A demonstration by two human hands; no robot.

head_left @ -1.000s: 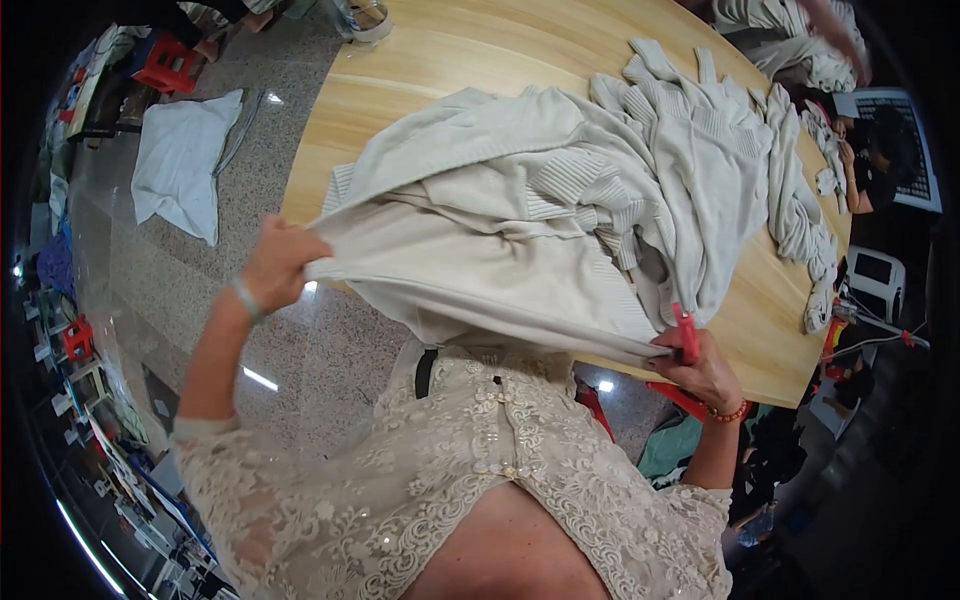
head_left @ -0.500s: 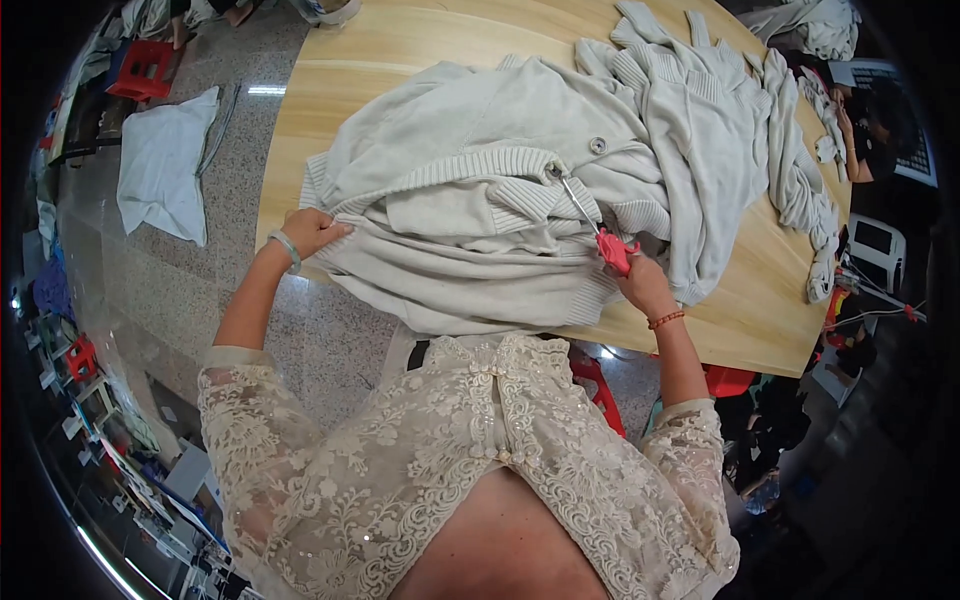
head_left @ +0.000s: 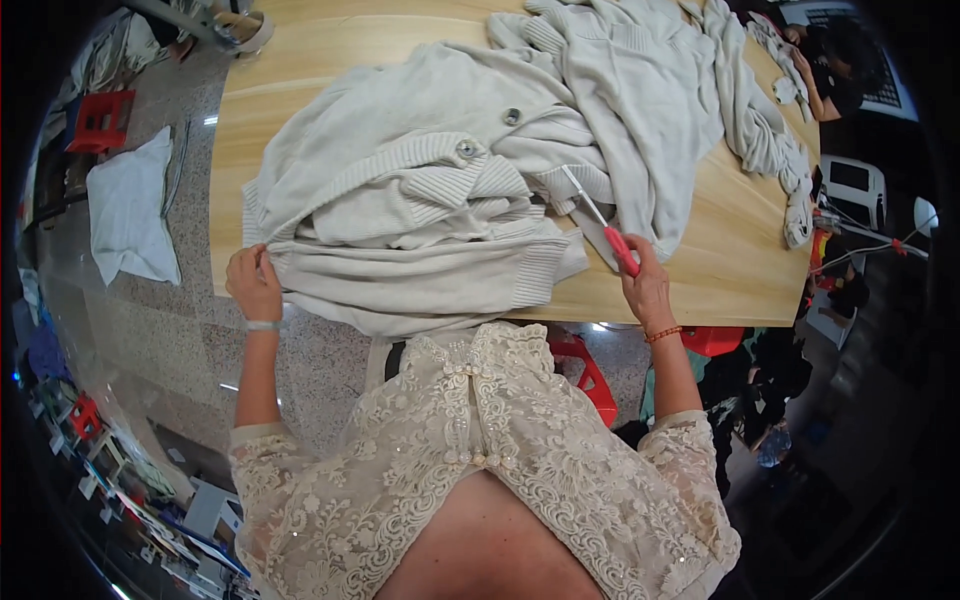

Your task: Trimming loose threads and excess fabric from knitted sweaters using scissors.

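Observation:
A cream knitted cardigan [head_left: 400, 100] lies bunched near the table's front edge, with ribbed bands and two dark round buttons showing. At its front left corner, my left hand [head_left: 256, 284] pinches the knit edge between thumb and fingers. My right hand [head_left: 648, 290] grips a pair of scissors [head_left: 590, 200] by the red handle, to the right of the cardigan. The blades point up and left over a ribbed part of the knitwear, apart from the buttons. Whether their tip touches the fabric, I cannot tell.
More cream knitwear [head_left: 640, 110] is heaped on the wooden table [head_left: 740, 240] toward the back right. At the far right, another person [head_left: 835, 70] reaches to the table. A white sack [head_left: 130, 210] and a red stool [head_left: 100, 120] are on the floor at left; another red stool [head_left: 590, 385] stands below the table's front edge.
The scissors have moved rightward, away from the cardigan's ribbed band, where a second button now shows. My left hand still holds the cardigan's corner. The whole view has shifted slightly.

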